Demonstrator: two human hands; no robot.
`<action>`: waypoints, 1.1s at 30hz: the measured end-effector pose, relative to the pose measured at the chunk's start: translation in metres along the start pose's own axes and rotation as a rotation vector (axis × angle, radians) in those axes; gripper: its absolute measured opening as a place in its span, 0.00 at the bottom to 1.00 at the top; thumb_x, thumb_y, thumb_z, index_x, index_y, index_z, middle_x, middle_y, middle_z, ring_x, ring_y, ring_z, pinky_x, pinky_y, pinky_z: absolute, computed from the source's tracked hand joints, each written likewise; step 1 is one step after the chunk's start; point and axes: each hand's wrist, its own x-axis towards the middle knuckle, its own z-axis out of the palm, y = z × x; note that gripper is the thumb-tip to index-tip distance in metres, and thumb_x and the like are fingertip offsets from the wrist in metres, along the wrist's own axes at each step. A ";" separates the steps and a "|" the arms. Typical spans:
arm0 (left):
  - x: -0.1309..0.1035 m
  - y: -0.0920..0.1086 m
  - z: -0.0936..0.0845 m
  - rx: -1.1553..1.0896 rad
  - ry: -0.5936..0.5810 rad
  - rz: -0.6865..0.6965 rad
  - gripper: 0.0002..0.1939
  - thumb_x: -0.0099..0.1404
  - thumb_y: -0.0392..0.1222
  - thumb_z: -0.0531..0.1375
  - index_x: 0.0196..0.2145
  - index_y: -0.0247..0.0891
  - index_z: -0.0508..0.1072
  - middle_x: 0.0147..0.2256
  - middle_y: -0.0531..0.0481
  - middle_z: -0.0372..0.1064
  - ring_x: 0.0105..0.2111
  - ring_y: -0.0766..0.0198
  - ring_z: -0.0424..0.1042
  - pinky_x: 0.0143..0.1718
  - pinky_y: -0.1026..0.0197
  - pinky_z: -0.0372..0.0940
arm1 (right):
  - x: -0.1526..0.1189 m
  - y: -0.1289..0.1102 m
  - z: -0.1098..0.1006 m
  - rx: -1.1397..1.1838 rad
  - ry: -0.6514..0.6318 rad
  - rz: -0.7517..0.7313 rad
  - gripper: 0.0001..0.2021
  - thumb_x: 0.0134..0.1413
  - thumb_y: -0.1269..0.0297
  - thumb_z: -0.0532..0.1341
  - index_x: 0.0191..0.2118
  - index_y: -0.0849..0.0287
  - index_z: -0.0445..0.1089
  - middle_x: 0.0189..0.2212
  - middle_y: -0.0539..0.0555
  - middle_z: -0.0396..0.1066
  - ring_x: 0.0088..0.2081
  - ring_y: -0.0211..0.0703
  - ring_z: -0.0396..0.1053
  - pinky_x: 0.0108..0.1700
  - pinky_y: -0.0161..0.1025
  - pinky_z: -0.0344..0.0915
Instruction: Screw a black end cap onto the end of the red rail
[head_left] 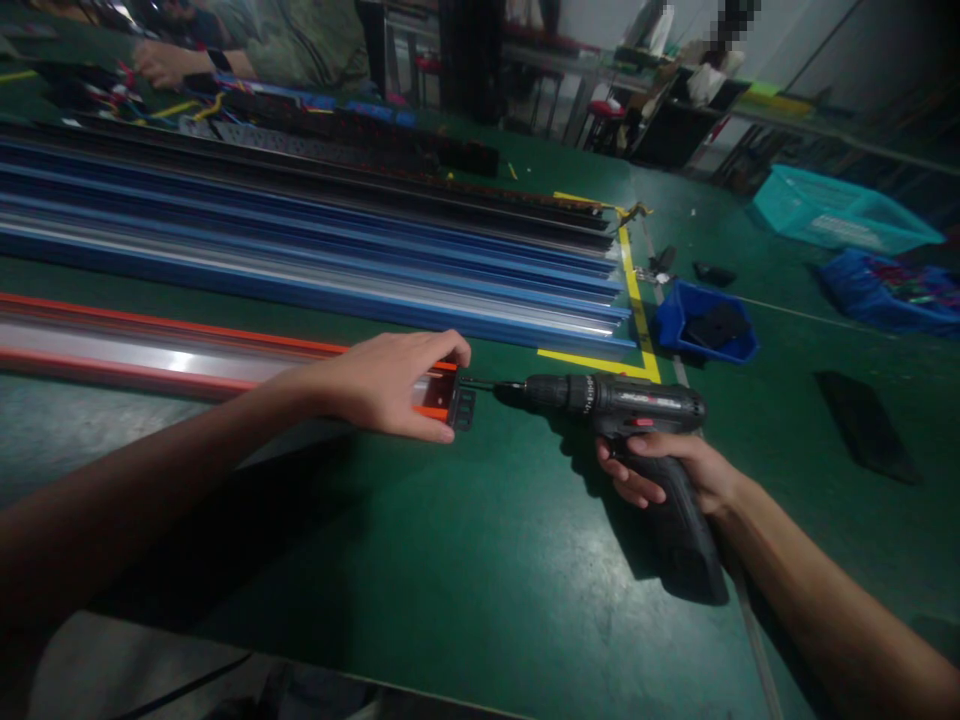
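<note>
My left hand [382, 385] is wrapped over the right end of a long orange and silver metal profile [172, 352] lying on the green table. A black end cap [463, 410] sits at that end, between my thumb and fingers. In my right hand [667, 465] is a black cordless drill [637, 400], gripped by its handle with the index finger near the trigger. The drill points left, and its long bit [480, 384] reaches the end cap. Whether the tip sits in a screw is too small to tell.
Several blue profiles [315, 260] lie behind the orange one, beside yellow tape [634, 290]. At the right are a small blue bin [679, 315], a teal basket [817, 205], a blue bag [862, 290] and a dark flat piece [862, 425]. Across the table, a person's hand [165, 65] is near wires.
</note>
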 end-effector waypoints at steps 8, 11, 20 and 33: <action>0.002 0.000 0.004 -0.058 0.080 0.021 0.34 0.58 0.62 0.71 0.55 0.43 0.69 0.51 0.47 0.75 0.47 0.52 0.77 0.48 0.57 0.66 | 0.001 0.001 -0.002 -0.041 -0.003 -0.033 0.13 0.65 0.62 0.70 0.46 0.69 0.82 0.32 0.55 0.78 0.20 0.29 0.65 0.29 0.31 0.74; 0.001 0.000 0.005 -0.082 0.098 0.023 0.33 0.58 0.62 0.71 0.53 0.43 0.70 0.50 0.48 0.76 0.47 0.54 0.77 0.47 0.57 0.66 | 0.000 0.001 -0.002 -0.033 -0.001 -0.032 0.13 0.64 0.62 0.71 0.46 0.69 0.83 0.32 0.56 0.78 0.20 0.29 0.66 0.29 0.32 0.74; 0.001 0.003 0.004 -0.107 0.098 0.022 0.32 0.57 0.61 0.72 0.52 0.41 0.72 0.48 0.49 0.77 0.44 0.55 0.78 0.45 0.59 0.66 | 0.002 0.003 -0.004 -0.061 -0.029 -0.030 0.15 0.64 0.59 0.70 0.48 0.67 0.83 0.35 0.59 0.81 0.19 0.31 0.65 0.29 0.33 0.73; 0.002 0.002 0.002 -0.062 0.056 -0.004 0.34 0.58 0.65 0.70 0.53 0.42 0.70 0.50 0.46 0.76 0.46 0.52 0.77 0.45 0.56 0.66 | 0.002 0.002 -0.001 -0.062 -0.018 -0.034 0.16 0.64 0.61 0.70 0.49 0.69 0.83 0.39 0.65 0.83 0.21 0.32 0.65 0.29 0.33 0.73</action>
